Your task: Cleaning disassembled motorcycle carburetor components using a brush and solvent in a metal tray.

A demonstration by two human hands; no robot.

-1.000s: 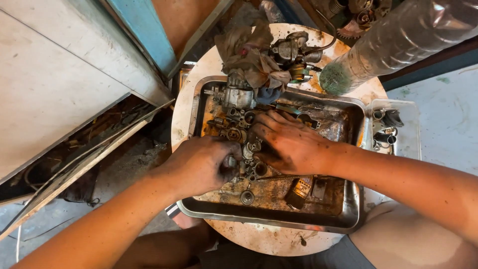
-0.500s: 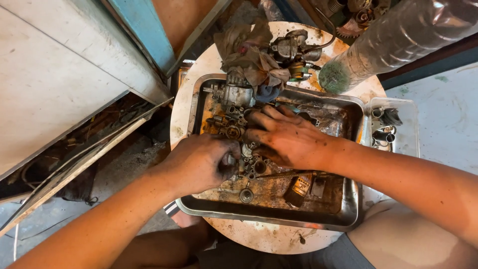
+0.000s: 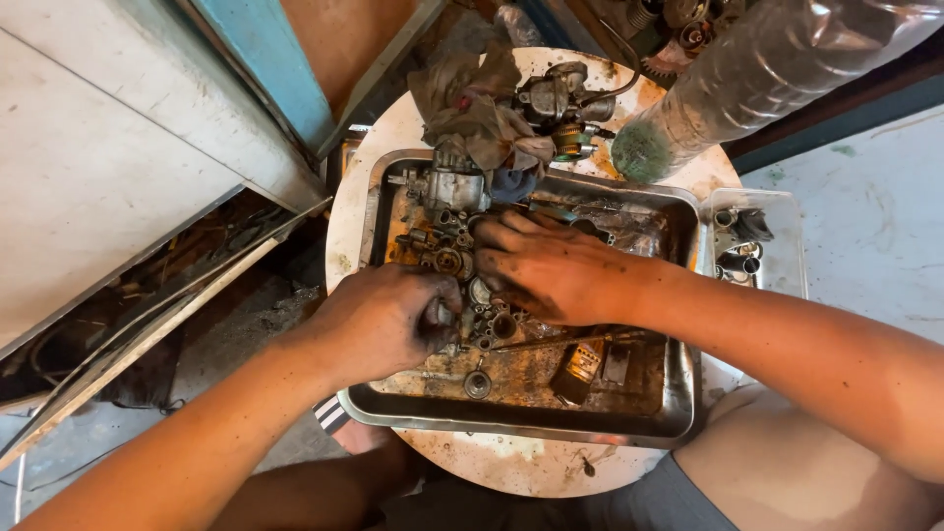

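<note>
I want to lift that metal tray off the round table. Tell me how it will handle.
The metal tray likely feels heavy for its size: it is loaded with metal engine parts. Its floor looks wet and oily, so the rim may be slippery. If it tilts, the small round parts could well roll or slide.

**Cluttered workshop corner, seen from above**

Round white tabletop (image 3: 511,467) at centre, stained with rust and grime. Pale grey panel (image 3: 108,147) filling ten o'clock, edged by a blue-painted strip (image 3: 261,64). Dark gap with debris (image 3: 177,285) at nine o'clock. Grey concrete floor (image 3: 875,211) at three o'clock, marked with green flecks. Warm, even light throughout, without hard shadows.
</note>
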